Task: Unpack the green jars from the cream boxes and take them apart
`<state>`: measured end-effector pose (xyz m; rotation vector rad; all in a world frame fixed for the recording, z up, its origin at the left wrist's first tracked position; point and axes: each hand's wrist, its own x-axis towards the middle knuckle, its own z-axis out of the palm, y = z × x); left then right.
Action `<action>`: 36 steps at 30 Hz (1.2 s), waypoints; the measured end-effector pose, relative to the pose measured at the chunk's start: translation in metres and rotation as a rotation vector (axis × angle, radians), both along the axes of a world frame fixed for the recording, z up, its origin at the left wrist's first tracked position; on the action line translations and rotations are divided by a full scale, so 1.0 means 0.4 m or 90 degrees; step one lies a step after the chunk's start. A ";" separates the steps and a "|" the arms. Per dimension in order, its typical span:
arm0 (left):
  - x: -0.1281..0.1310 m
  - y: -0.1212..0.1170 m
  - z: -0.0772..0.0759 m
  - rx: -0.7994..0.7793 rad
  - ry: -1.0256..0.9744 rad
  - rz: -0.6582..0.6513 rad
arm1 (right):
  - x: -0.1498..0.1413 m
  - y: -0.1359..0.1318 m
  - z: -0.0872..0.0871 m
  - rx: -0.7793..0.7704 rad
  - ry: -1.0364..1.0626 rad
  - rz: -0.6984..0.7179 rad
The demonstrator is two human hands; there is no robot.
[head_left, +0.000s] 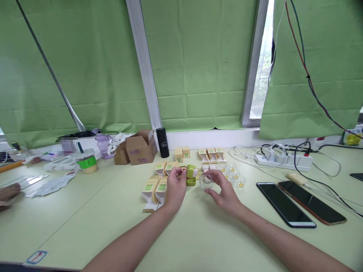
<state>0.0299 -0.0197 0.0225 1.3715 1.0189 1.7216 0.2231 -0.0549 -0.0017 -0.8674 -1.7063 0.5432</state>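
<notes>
My left hand [176, 189] pinches a small green item [192, 171] with a pale end and a light loop by the thumb; its exact kind is unclear. Between the thumb and fingers of my right hand [224, 192] is a clear plastic container [205, 183], close to the green item but apart from my left hand. Open cream-coloured small boxes [151, 187] with green labels lie beside my left hand. Several clear containers [239, 181] with yellow spots inside stand behind my right hand. Small pale pieces between the hands are partly hidden.
At the back stand small boxes [211, 155], a black bottle [162, 142] and a cardboard box [139, 148]. Two phones [286, 204] and a power strip [296, 162] with tangled cables are on the right. A cup [87, 163] and another person's blurred hand [8, 192] are left.
</notes>
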 end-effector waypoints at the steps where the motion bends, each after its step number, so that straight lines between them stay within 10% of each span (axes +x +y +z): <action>1: 0.000 0.005 -0.002 -0.023 -0.016 -0.005 | 0.001 -0.002 0.003 0.010 -0.015 -0.003; 20: -0.016 -0.009 0.004 -0.152 -0.192 -0.099 | 0.164 -0.037 0.112 0.020 -0.171 -0.178; 36: -0.001 0.003 -0.007 -0.172 -0.204 -0.113 | 0.334 -0.079 -0.023 -0.027 -0.474 -0.280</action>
